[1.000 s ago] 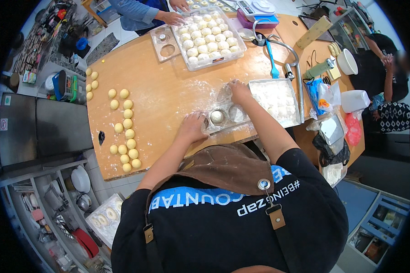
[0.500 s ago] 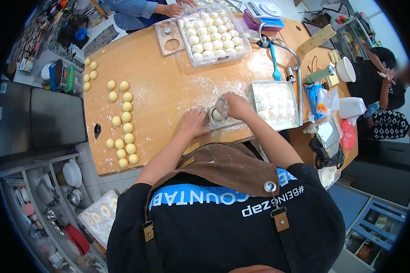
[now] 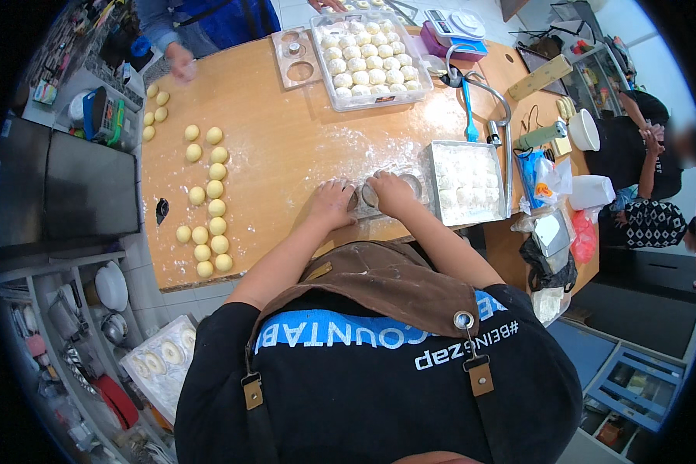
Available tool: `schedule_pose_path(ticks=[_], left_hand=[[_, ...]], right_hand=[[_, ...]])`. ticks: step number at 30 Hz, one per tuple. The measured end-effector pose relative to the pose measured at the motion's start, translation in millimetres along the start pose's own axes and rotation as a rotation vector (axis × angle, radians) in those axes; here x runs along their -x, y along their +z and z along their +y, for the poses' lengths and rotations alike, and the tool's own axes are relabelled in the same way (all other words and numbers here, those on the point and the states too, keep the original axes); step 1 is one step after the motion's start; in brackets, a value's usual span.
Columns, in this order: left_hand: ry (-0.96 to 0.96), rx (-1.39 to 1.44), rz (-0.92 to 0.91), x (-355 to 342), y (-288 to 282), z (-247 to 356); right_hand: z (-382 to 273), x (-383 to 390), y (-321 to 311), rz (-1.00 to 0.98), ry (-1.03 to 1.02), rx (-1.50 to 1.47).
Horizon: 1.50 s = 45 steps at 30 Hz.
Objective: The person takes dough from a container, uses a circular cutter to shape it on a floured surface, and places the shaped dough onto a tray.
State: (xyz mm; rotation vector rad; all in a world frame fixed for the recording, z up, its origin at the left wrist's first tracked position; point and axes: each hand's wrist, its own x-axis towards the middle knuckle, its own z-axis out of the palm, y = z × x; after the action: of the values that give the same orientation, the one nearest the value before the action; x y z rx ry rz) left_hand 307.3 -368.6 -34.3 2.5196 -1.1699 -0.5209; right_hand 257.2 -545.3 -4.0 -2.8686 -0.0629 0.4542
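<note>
A flat board with round holes (image 3: pixel 412 185) lies on the floured table close in front of me. My left hand (image 3: pixel 332 205) rests flat over its left end, fingers stretched out beside a round hole. Over the middle of the board, my right hand (image 3: pixel 392 193) is closed, with its fingers at a round greyish disc (image 3: pixel 370 196) that sits at a hole. The fingers partly cover the disc, and any dough under it is hidden. Just right of the board stands a metal tray (image 3: pixel 465 216) of flour-dusted dough pieces.
Yellow dough balls (image 3: pixel 215 189) stand in rows at the left. Far off are a plastic tub (image 3: pixel 387 100) of floured dough balls and another holed board (image 3: pixel 301 73). A co-worker's hand (image 3: pixel 181 62) hovers over the far left edge. A blue spatula (image 3: pixel 469 116) lies near a curved metal bar.
My right hand has lowered the round disc from above the dough onto the hole. The left hand stays put. The co-worker's hand has moved left, away from the tub.
</note>
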Motion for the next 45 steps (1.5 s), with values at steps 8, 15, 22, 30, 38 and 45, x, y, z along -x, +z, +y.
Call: schedule_pose_path(ticks=[8, 15, 22, 30, 38, 45], left_hand=[[-0.042, 0.007, -0.026, -3, -4, 3], [-0.057, 0.018, 0.013, -5, 12, 0], [-0.072, 0.038, -0.018, -5, 14, -1], [-0.031, 0.006, 0.002, -5, 4, 2], [-0.067, 0.02, -0.007, -4, 9, -1], [-0.043, -0.016, -0.058, -1, -2, 6]], right_hand=[[6, -4, 9, 0.002, -0.008, -0.005], [5, -5, 17, -0.028, -0.03, 0.005], [4, 0, 25, 0.047, -0.01, -0.024], [7, -3, 16, 0.072, -0.023, 0.002], [25, 5, -49, 0.158, -0.014, -0.189], [17, 9, -17, 0.019, 0.06, -0.057]])
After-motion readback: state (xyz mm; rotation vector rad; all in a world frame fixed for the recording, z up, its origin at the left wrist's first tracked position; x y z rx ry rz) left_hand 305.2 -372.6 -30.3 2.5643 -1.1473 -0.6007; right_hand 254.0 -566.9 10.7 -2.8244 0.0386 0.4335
